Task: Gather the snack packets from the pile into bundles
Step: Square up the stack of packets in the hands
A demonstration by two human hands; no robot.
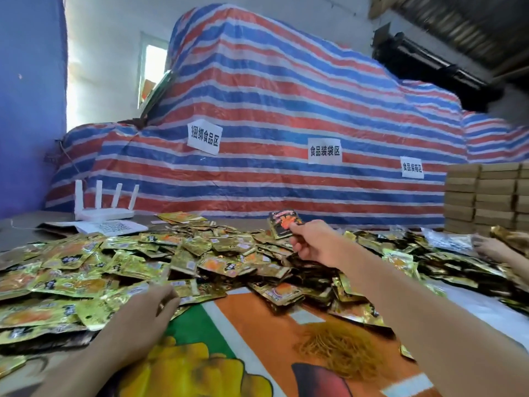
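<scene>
- Head view, far middle: held packets [284, 223] pinched upright between the thumb and curled fingers of the right hand [312, 245], just above the pile [171, 253].
- Seemingly only a few in that clutch, dark faces with orange print; count too blurred to tell.
- Near left: left hand [146, 308] laid on the pile's near edge, fingertips among gold packets; grip blurred and partly hidden, so cannot tell whether anything is held.
- Near right, on the printed sheet [257, 325]: a heap of what look like thin orange bands [337, 351], apart from both hands, presumably for tying.
- Far right edge: another hand [489, 247] at the pile, near stacked boxes [486, 196].
- Judged early in the task: no tied bundle in sight, one clutch barely started, nearly all packets loose in the pile.
- Left to do: more collecting, squaring up, banding, then on through the remaining heap.
</scene>
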